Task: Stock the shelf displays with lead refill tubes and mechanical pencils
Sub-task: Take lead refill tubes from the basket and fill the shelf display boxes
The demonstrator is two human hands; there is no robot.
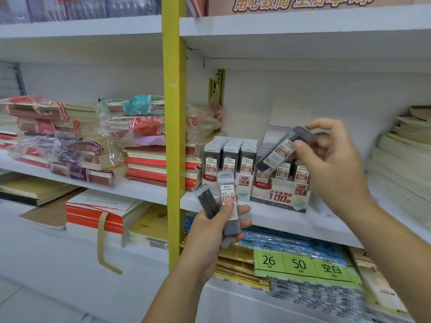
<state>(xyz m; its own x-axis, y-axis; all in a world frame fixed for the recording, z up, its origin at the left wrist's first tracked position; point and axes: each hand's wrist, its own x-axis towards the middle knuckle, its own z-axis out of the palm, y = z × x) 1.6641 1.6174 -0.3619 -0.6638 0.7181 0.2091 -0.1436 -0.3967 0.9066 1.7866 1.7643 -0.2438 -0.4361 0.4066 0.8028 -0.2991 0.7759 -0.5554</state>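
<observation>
Stocking seems partway: our right hand [331, 164] pinches a lead refill tube [281, 152] over the 0.7 display box [277, 197] at the shelf [291, 221] edge; our left hand [210, 233] grips two more tubes [229, 206].

Your bare hands and forearms
Your left hand [210, 234] and right hand [338, 169] are bare, as are both forearms down to the near edge; thumbnails short.

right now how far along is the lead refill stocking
Done: the 0.5 box looks full in three rows, and the 0.7 box already holds some tubes. In hand: the right hand pinches one 0.7 tube over that box; the left hand grips at least two spare tubes. Left: seat those. No mechanical pencils in view.
</observation>
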